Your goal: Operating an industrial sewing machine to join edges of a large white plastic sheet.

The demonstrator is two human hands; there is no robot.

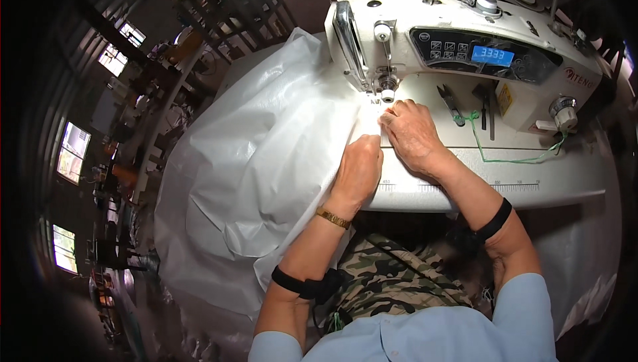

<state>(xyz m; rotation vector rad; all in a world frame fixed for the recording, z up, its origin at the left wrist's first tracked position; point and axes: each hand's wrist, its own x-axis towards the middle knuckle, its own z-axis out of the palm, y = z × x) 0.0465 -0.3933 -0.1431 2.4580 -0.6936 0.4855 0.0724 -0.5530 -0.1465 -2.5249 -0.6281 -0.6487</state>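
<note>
My left hand [359, 166] lies palm down on the white fabric [259, 163], fingers together and flat, pressing the material onto the machine bed [531, 176]. My right hand [411, 133] rests just beside it, fingers curled and closed on the fabric edge directly in front of the needle area [385, 93]. The two hands sit close, nearly touching.

The fabric is a large white sheet, slightly glossy, with a fine woven texture. It is heavily creased and bunched. Most of it hangs off the left side of the bed and drops toward my lap; only a narrow strip reaches under the presser foot.

The sewing machine [458, 36] is white, with a dark control panel and a lit blue display [492, 55]. A pair of small snips [450, 101] and a loose green thread [512, 156] lie on the bed, well apart from my hands. A ruler scale runs along the front edge of the bed.

The room to the left is dim, with several bright windows [72, 153] and cluttered racks.
</note>
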